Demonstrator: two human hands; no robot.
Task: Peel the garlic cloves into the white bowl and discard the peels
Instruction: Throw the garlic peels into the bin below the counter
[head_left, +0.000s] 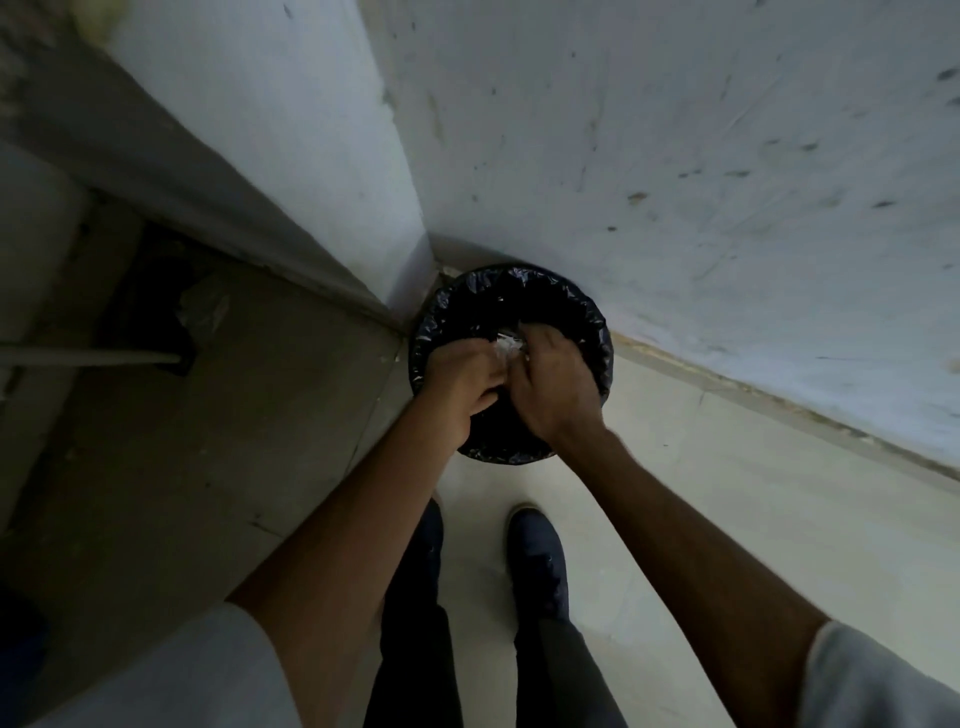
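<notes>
The pale floor (675, 519) ran into a corner, where a round bin (589, 317) with a black liner stood against the walls. Two dark shoes (537, 556) stood just in front of it. A dark bundle (156, 306) lay off left.

We wear white short sleeves (197, 670), dark trousers (563, 675) and dark blue shoes (537, 556).

Black bin liner (597, 332), white peels (506, 345)
</notes>
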